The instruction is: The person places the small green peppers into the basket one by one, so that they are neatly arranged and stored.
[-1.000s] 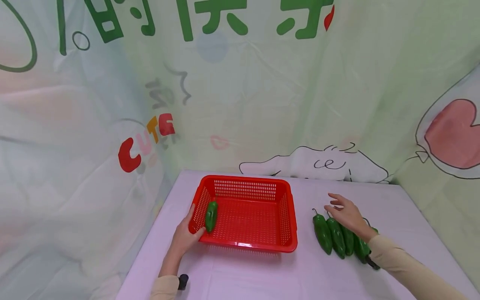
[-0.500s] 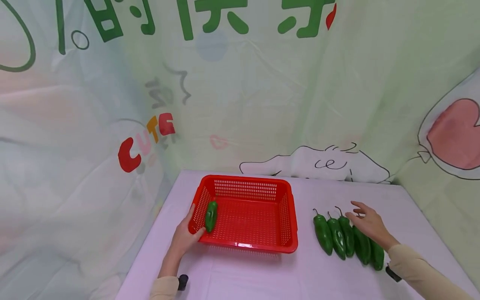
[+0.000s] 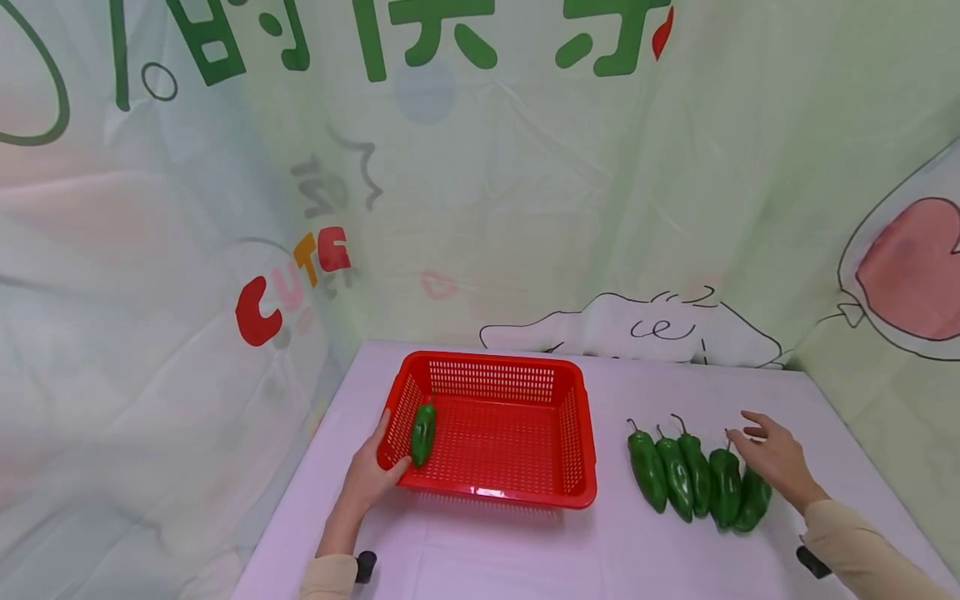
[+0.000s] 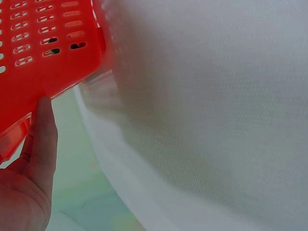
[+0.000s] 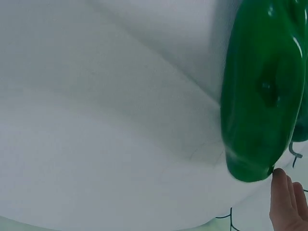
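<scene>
With thumb inside and fingers outside, my left hand (image 3: 371, 472) grips the near left corner of a red plastic basket (image 3: 498, 493). One green chili pepper (image 3: 423, 435) lies along the basket's left side. In the left wrist view, a fingertip presses on the basket's slotted wall (image 4: 48, 62). My right hand (image 3: 778, 458) is over the stem end of the rightmost green chili pepper (image 3: 753, 502), its fingers relaxed and loosely bent. The right wrist view has this glossy pepper (image 5: 262, 96) large, with straight fingertips (image 5: 279, 180) right at its end; its stem is hidden.
Left of that pepper, several more green chili peppers (image 3: 677, 479) lie side by side in a row, stems pointing away. A pale table cover (image 3: 495, 554) lies beneath everything. A printed cloth backdrop (image 3: 510, 208) hangs behind and at both sides.
My right hand has moved right across the row of peppers. The rightmost pepper has turned, its stem end swinging right. My left hand and the basket stay put.
</scene>
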`<state>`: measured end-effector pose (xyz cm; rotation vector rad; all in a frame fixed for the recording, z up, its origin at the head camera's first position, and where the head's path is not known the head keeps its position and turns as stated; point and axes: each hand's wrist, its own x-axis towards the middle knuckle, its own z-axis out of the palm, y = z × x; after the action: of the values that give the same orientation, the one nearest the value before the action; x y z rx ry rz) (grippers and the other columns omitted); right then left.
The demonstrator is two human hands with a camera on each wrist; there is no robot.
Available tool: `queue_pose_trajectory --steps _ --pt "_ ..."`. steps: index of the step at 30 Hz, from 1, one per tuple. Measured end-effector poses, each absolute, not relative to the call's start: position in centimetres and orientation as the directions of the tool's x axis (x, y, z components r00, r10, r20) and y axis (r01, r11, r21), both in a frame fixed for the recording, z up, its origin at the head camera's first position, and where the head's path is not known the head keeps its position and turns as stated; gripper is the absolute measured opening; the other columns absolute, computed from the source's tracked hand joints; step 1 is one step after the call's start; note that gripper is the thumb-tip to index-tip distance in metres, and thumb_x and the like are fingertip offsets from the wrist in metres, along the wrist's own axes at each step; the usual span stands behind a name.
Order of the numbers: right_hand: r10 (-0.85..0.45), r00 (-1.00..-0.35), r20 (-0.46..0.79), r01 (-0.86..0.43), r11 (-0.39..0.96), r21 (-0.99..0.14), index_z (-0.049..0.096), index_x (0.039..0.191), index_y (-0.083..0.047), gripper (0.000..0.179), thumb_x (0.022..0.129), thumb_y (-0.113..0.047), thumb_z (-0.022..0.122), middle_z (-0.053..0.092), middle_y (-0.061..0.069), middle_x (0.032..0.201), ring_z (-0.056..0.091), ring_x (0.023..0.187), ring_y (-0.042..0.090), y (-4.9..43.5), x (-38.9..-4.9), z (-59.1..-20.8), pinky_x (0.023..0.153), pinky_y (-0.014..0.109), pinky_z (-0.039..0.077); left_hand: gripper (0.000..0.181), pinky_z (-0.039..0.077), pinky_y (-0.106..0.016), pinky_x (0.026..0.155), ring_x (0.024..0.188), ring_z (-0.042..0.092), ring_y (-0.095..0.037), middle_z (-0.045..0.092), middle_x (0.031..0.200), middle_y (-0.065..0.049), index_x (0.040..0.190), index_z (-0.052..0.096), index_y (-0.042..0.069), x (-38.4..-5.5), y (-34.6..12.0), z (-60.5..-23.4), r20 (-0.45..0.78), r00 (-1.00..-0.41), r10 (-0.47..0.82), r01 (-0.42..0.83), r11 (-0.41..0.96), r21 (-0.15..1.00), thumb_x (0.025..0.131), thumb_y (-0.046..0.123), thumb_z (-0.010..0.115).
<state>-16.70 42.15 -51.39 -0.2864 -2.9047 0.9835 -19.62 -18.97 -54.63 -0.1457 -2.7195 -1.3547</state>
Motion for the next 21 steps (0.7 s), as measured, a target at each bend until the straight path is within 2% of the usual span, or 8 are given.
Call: queue_pose_trajectory --steps 13,17,21 --pt "0.303 -0.953 0.028 0.225 0.763 -0.606 0.033 0.139 0.019 0.066 0.100 -0.033 0.043 0.041 0.048 0.130 0.048 0.113 0.060 45.1 -15.7 -51.7 0.083 0.063 0.046 0.088 0.049 -0.053 0.096 0.126 0.051 -0.035 0.047 0.147 -0.017 0.158 0.022 0.018 -19.6 -19.0 -54.3 0.111 -0.993 0.043 0.114 0.596 0.795 0.085 0.021 0.070" --pt "0.343 -0.939 0.006 0.269 0.746 -0.610 0.033 0.138 0.020 0.067 0.099 -0.034 0.044 0.040 0.048 0.130 0.045 0.113 0.060 46.2 -15.2 -52.5 0.084 0.064 0.044 0.088 0.050 -0.053 0.096 0.126 0.051 -0.035 0.046 0.148 -0.017 0.158 0.023 0.017 -19.6 -19.0 -54.4 0.118 -0.992 0.047 0.123 0.599 0.791 0.084 0.021 0.070" --pt "0.375 -0.927 -0.023 0.311 0.731 -0.608 0.034 0.136 0.020 0.067 0.098 -0.035 0.046 0.042 0.047 0.129 0.045 0.112 0.060 47.2 -14.8 -53.4 0.081 0.059 0.046 0.088 0.050 -0.053 0.095 0.126 0.051 -0.035 0.046 0.148 -0.017 0.158 0.023 0.017 -19.5 -19.0 -54.4 0.114 -0.992 0.045 0.118 0.593 0.796 0.084 0.021 0.070"
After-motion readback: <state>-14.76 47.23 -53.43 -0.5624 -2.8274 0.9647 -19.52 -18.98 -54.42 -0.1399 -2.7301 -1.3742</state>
